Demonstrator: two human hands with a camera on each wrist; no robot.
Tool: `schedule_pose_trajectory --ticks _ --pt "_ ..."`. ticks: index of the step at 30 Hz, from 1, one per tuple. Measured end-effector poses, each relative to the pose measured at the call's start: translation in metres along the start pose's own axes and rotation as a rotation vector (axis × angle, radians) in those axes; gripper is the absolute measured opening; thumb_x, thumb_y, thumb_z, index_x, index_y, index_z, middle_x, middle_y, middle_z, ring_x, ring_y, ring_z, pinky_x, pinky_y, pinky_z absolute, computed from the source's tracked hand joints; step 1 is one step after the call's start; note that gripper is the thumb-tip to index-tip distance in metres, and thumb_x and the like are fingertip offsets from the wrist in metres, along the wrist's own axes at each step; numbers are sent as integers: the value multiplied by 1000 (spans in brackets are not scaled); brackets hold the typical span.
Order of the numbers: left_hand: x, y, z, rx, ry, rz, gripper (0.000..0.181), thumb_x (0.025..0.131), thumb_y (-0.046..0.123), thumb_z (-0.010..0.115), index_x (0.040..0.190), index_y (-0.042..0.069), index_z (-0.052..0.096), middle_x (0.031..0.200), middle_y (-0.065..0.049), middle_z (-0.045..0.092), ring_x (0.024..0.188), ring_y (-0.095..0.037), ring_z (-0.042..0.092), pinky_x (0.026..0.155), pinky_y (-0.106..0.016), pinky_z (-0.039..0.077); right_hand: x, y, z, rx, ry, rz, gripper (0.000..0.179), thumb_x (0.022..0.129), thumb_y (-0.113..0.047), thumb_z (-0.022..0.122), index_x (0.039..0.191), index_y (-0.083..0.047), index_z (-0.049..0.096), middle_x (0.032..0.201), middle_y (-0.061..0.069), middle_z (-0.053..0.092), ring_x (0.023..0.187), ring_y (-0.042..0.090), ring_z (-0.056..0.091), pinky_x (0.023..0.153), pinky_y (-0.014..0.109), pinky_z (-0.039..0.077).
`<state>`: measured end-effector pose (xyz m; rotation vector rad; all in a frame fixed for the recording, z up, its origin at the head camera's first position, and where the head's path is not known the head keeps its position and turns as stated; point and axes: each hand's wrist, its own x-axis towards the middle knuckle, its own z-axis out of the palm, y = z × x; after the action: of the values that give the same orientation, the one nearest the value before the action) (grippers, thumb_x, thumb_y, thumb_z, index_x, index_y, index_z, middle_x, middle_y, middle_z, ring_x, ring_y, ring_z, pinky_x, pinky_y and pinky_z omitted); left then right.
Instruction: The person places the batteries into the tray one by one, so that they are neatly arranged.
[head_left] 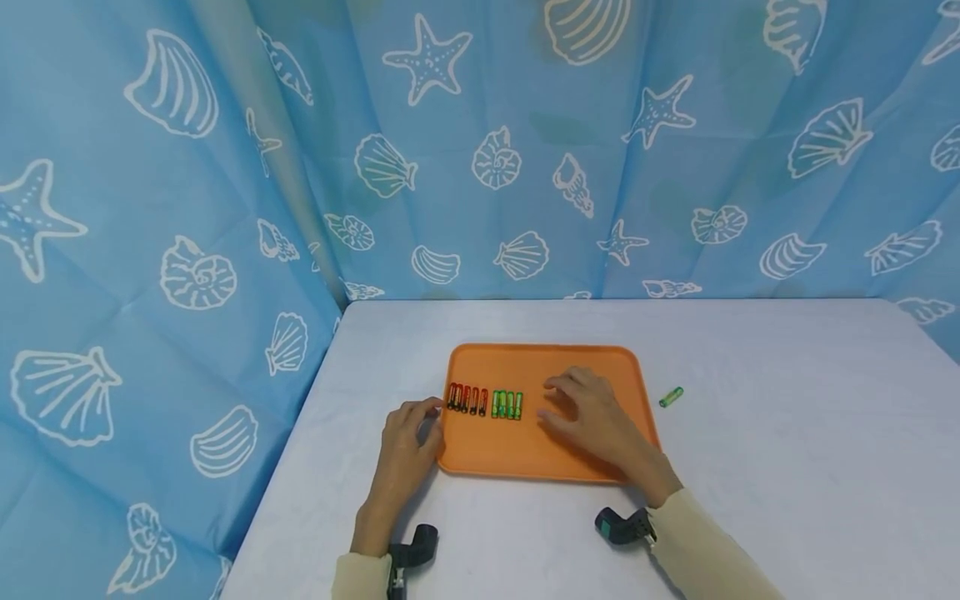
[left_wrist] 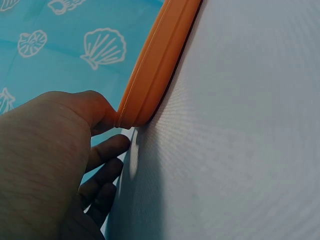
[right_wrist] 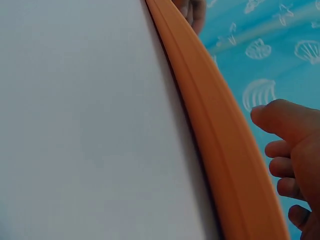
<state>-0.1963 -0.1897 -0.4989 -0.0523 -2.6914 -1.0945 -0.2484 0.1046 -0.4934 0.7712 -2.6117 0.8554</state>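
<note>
On an orange tray (head_left: 480,454), several red-and-black batteries (head_left: 465,398) stand in a row at the left. Beside them lies a row of several green batteries (head_left: 507,405). My left hand (head_left: 403,454) is at the tray's left edge, thumb right at the rim and the other fingers loosely bent in the left wrist view. Over the right half of the tray hovers my right hand (head_left: 592,417), fingers relaxed and thumb apart, with nothing held. A single green battery (head_left: 671,397) lies on the table to the right of the tray.
A white-covered table (head_left: 787,450) carries the tray. Blue curtains (head_left: 480,217) printed with white shells and starfish hang behind and to the left. A black wrist camera (head_left: 414,546) is on the left wrist, another wrist camera (head_left: 622,527) on the right.
</note>
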Motion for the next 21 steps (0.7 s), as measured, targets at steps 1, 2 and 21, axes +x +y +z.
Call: schedule_pose_trajectory --ticks 1,2,21 --pt "0 0 0 -1 -2 2 31 97 15 63 128 15 65 117 -2 60 120 -26 49 105 -49 39 -3 4 -4 -10 21 -3 42 87 -33 78 117 -7 69 107 3 59 103 23 52 91 47 39" --pt "0 1 0 0 -4 5 31 97 15 63 128 15 64 117 -2 60 120 -26 49 105 -49 39 -6 8 -8 -13 41 -7 40 86 -30 79 116 -6 69 106 4 60 102 23 53 90 46 41" --pt "-1 5 -2 1 -37 -34 32 98 17 62 130 17 63 121 -2 58 124 -26 46 107 -50 37 -64 66 -62 -118 154 232 36 91 -24 73 118 -2 65 98 6 54 96 26 45 81 44 28"
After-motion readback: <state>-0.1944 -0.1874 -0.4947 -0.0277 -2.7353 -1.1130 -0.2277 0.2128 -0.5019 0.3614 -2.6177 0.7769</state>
